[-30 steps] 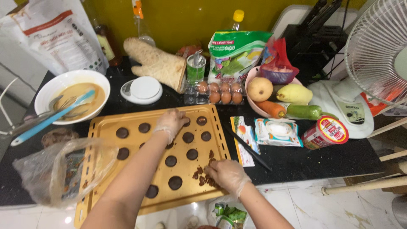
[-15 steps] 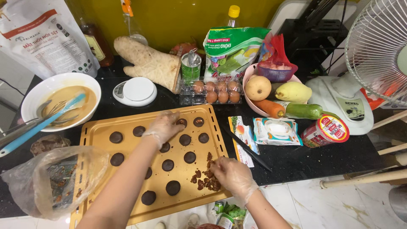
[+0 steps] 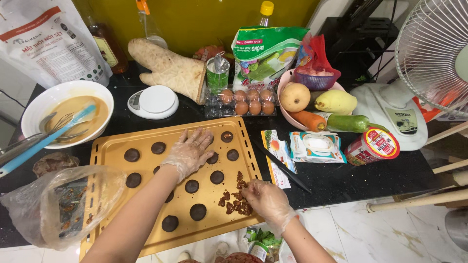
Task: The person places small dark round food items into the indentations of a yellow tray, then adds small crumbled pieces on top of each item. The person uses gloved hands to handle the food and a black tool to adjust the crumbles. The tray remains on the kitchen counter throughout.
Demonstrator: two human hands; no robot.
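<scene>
Both our hands work over the gold baking tray [image 3: 112, 148], which lies with its long axis running left to right along the front edge of the counter [image 3: 341, 180]. Our left hand [image 3: 190, 151], gloved, lies spread and flat over the dark cookie rounds [image 3: 197, 212] near the tray's far edge, fingers released, pressing one round beneath the palm as far as we can tell. Our right hand [image 3: 265, 199], also gloved, sits at the tray's near right corner, fingertips pinched into the small heap of brown chopped bits [image 3: 234, 199]. That heap lies just left of the right hand, so the right is plainly nearer; the rounds stretch leftward from it in rows. A plastic bag [image 3: 58, 204] slumps over the tray's near left corner.
</scene>
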